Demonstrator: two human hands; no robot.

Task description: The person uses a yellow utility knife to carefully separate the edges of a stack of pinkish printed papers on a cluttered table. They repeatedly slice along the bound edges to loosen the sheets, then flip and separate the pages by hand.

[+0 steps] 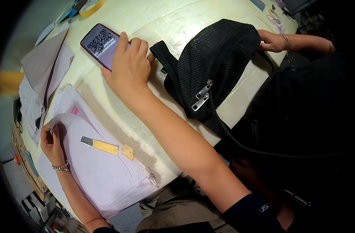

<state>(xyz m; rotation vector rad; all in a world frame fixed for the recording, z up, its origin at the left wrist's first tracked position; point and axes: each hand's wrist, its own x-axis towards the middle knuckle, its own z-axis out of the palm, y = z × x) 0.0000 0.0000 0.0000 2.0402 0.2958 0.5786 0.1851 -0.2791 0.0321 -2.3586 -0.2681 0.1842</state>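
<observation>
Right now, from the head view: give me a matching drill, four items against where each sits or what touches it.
Items:
1. red-cased smartphone
2. black mesh waist bag
3. yellow utility knife blade holder
4. roll of yellow tape

Places:
A. lying on the stack of white paper sheets
B. at the table's far edge
C. under the right hand
D. middle of the cream table, another person's hand at its far side

The left hand rests on the paper stack's edge.

Pairs: 1-C, 2-D, 3-A, 4-B
</observation>
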